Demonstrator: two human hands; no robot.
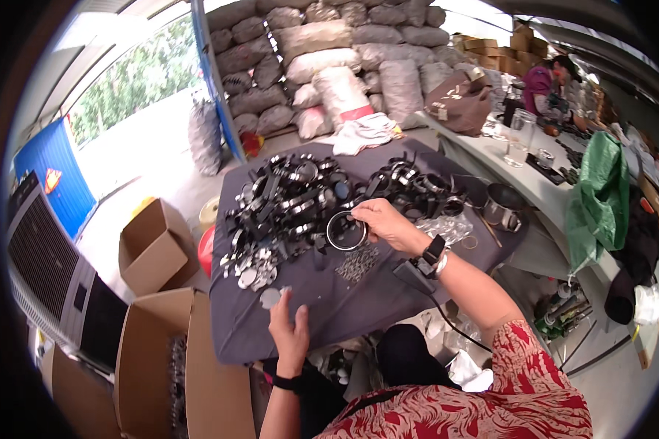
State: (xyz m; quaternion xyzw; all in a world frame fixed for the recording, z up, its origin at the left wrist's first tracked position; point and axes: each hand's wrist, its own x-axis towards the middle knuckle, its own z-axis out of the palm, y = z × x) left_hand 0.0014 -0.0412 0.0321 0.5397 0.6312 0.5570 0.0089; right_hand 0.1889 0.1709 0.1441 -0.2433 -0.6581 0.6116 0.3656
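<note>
Grasps a round, silver-edged black ring [328, 233] between thumb and fingers of the right hand [384, 222], holding it over the middle of a cloth-covered dark table [373, 301], by the near edge of a big heap of black parts with shiny metal bands [293, 196]. Holds the left hand [288, 333] with thumb parted from fingers at the near left of the table, fingertips right beside a flat grey disc [269, 298]; cannot tell whether touching it. Has a cluster of silvery pieces [254, 269] just beyond the left hand, and a scatter of small metal bits [357, 263] on the cloth, just nearer than the ring. Wears a black watch [434, 250] on the right wrist and a dark band [288, 383] on the left. Faces clear plastic [449, 229] and a metal mug [498, 214] toward the table's right, with stacked sacks [322, 38] far beyond. Has cardboard boxes [220, 373] at the left and, at the right, a long pale table [483, 151] with a green bag [600, 197] near and a co-worker in purple [540, 86] far.
</note>
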